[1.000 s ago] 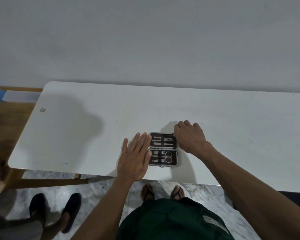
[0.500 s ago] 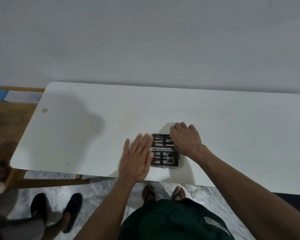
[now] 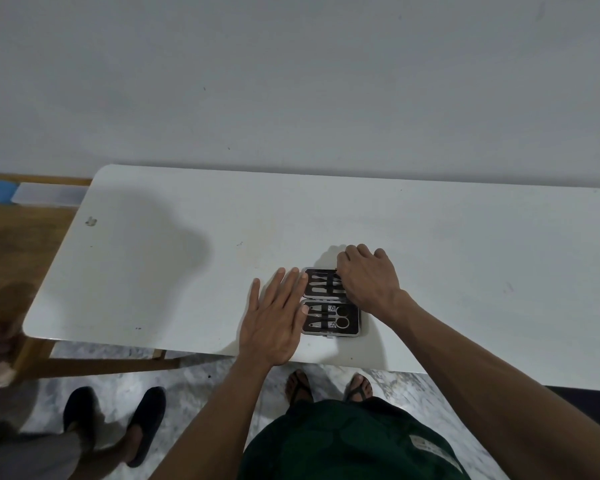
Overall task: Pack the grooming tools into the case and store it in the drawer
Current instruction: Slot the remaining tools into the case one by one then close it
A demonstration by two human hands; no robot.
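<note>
A small black grooming case (image 3: 329,328) lies open on the white table (image 3: 153,271) near its front edge. Metal tools sit in both halves, with scissors (image 3: 342,317) and clippers in the near half. My left hand (image 3: 274,317) lies flat on the table, its straight fingers touching the case's left edge. My right hand (image 3: 368,282) is curled over the right end of the far half, with the thumb at its top edge. Its fingertips are hidden, and what they hold beyond the case is unclear. No drawer is in view.
A grey wall rises behind the table. A wooden surface (image 3: 14,254) adjoins the table on the left. Another person's feet in dark slippers (image 3: 146,424) stand on the marble floor at lower left. My own sandalled feet (image 3: 298,386) are under the table's front edge.
My right hand has slid left, from beside the case onto the right end of its far half. My left hand has stayed flat at the case's left edge.
</note>
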